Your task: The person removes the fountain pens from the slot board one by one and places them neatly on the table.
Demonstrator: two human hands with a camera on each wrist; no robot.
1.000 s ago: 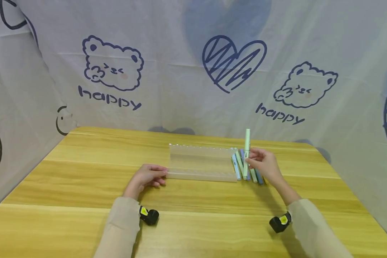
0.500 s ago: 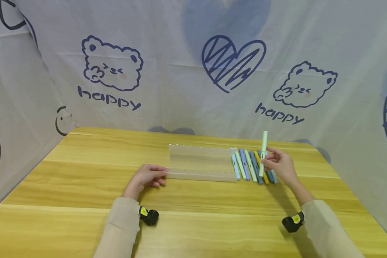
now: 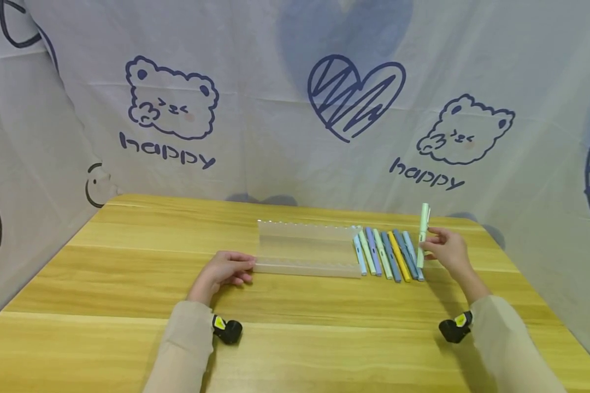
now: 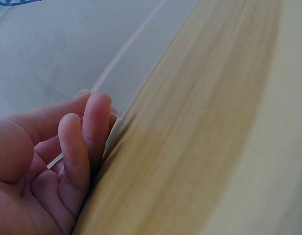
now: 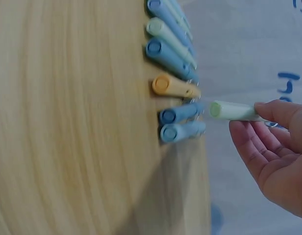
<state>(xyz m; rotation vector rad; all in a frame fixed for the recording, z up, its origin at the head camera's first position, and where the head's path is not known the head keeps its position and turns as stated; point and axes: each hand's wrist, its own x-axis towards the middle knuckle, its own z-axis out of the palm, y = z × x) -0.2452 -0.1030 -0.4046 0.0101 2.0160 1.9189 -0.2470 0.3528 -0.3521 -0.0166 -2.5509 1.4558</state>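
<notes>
My right hand (image 3: 449, 252) pinches a light green capped pen (image 3: 424, 229) between thumb and fingers and holds it upright, at the right end of a row of pens. The right wrist view shows the green pen (image 5: 233, 111) raised off the table. Light blue, green, purple, dark blue and yellow pens make up the row; the yellow pen (image 3: 399, 256) lies among the blue ones. My left hand (image 3: 223, 268) grips the left front corner of a clear plastic pen tray (image 3: 307, 268) with notched edges. In the left wrist view, fingertips (image 4: 97, 107) curl against the tray's corner.
The wooden table (image 3: 295, 338) reaches back to a pale cloth (image 3: 265, 147) printed with bears and hearts. The leftmost pens lie right at the tray's right end. Black wrist cameras sit on both sleeves.
My right hand has moved rightward along the row with the green pen, uncovering the yellow and blue pens. My left hand and the tray have stayed in place.
</notes>
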